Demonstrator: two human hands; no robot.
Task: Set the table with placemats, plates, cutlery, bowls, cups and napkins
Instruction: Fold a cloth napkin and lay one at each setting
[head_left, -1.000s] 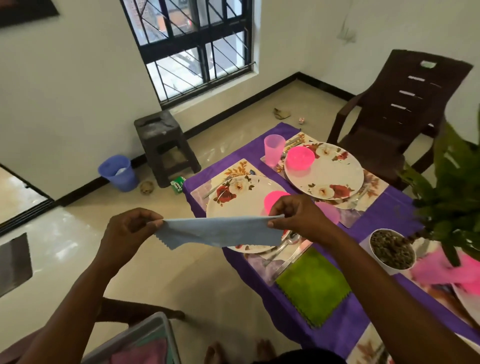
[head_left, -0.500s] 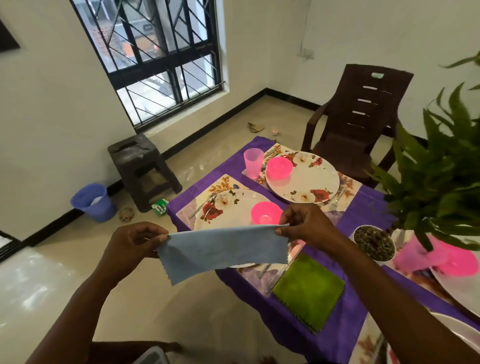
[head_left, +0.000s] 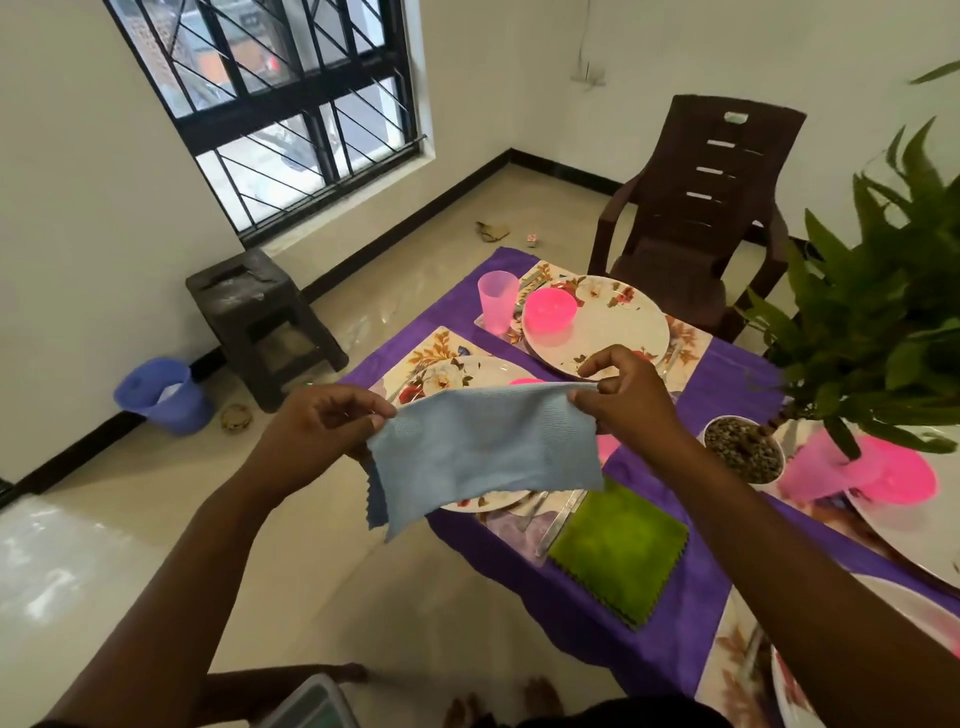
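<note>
A light blue napkin (head_left: 480, 449) hangs spread in the air in front of the table's near corner. My left hand (head_left: 317, 428) pinches its left top corner and my right hand (head_left: 626, 397) pinches its right top corner. Behind it a floral plate (head_left: 457, 376) lies on a floral placemat (head_left: 431, 351), with a pink bowl mostly hidden by the cloth. Cutlery (head_left: 558, 514) lies beside that plate. A folded green napkin (head_left: 618, 551) lies on the purple tablecloth (head_left: 675, 597). Farther back, a second floral plate (head_left: 618, 325) carries a pink bowl (head_left: 549, 312), with a pink cup (head_left: 497, 301) next to it.
A potted green plant (head_left: 872, 332) in a white pot (head_left: 743, 449) stands on the table at right, by more pink ware (head_left: 878, 475). A brown chair (head_left: 696, 218) sits behind the table. A dark stool (head_left: 260, 322) and a blue bin (head_left: 161, 395) stand by the wall.
The blue napkin has been raised and drawn in; my hands have come closer together, so the cloth hangs down more fully. The view has shifted slightly left.
</note>
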